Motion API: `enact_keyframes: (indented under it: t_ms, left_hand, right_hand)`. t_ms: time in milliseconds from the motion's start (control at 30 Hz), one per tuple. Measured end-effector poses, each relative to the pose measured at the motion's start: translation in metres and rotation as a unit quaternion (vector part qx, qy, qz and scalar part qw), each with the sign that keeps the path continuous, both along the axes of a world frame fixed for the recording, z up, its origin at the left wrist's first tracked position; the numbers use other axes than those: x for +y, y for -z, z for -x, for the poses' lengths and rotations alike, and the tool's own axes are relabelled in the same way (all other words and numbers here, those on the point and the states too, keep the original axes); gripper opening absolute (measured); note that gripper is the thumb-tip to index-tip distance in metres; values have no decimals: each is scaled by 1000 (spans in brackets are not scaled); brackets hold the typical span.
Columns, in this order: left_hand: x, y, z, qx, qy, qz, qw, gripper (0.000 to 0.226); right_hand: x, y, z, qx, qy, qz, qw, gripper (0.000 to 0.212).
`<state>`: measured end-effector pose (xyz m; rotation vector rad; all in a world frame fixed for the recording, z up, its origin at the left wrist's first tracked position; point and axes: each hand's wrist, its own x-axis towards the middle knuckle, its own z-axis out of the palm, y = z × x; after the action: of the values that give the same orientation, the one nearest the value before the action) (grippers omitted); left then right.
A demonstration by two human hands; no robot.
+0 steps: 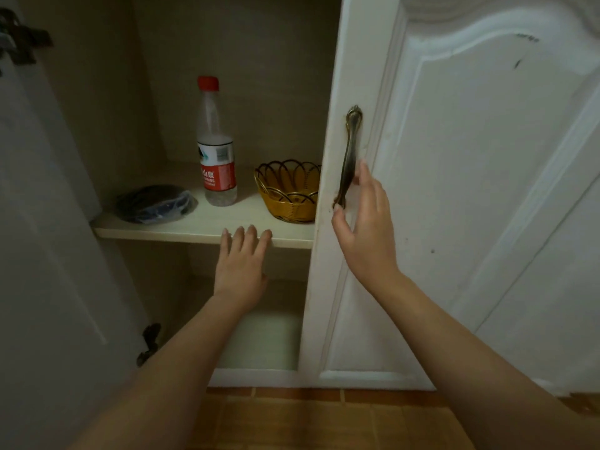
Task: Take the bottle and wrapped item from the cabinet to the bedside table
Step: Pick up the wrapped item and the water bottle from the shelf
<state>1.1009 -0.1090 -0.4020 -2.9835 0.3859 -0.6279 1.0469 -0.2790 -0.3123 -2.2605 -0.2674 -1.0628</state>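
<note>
A clear plastic bottle [216, 147] with a red cap and red label stands upright on the cabinet shelf [181, 230]. To its left on the same shelf lies a dark item wrapped in clear plastic [155, 203]. My left hand [241, 264] is open, fingers spread, its fingertips at the shelf's front edge just below the bottle. My right hand [362, 222] is open beside the brass handle [349, 154] of the right cabinet door, its fingers touching the handle's lower part without closing on it.
A golden wire basket [287, 190] sits on the shelf to the right of the bottle, partly behind the white right door [470, 190]. The left door [42, 238] stands swung open. A lower compartment lies under the shelf. The floor has orange tiles [308, 420].
</note>
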Motion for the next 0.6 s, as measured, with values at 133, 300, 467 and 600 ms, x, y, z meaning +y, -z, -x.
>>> enact_keyframes:
  t_ms: [133,300,467,600]
  left_hand:
    - [2,-1,0,-12,28,0,1000,74]
    - [6,-3,-1,-18,43,5,999,66]
    - [7,0,0,-24,34,-4,999,72]
    - [8,1,-1,-4,26,6,1000,80]
  right_hand:
    - [12,-18,3,62,-42,-218,973,40]
    - [25,-26,0,75,-29,-313,946,21]
    - [29,-27,9,64,5,-294,954,16]
    - [31,-26,27,72,0,-290,954,19]
